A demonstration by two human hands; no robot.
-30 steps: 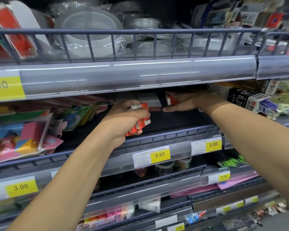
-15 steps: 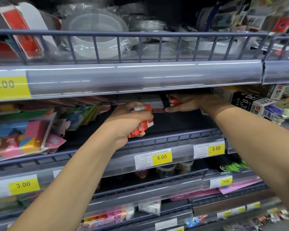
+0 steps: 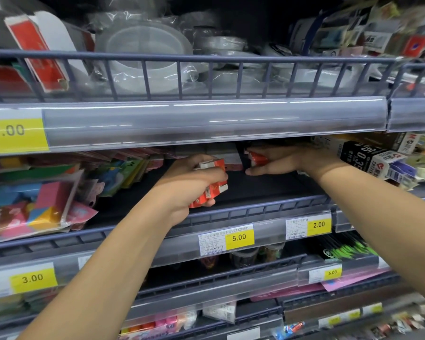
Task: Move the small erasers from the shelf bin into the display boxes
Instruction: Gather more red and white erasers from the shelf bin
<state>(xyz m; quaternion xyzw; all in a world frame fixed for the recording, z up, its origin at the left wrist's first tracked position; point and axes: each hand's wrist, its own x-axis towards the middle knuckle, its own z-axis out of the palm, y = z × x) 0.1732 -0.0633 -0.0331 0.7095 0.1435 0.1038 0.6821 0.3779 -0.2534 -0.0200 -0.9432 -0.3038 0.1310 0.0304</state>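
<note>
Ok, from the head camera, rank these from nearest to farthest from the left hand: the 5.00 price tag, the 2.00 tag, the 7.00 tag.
From the left hand:
1. 5.00 price tag, just below it on the same shelf's rail.
2. 2.00 tag, further right along that rail.
3. 7.00 tag, far left on the shelf rail above.

Grey shop shelving; yellow price tags

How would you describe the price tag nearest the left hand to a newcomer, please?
Find the shelf rail under both hands. Directly below the left hand sits a yellow tag reading 5.00; its neighbour to the right reads 2.00.
</note>
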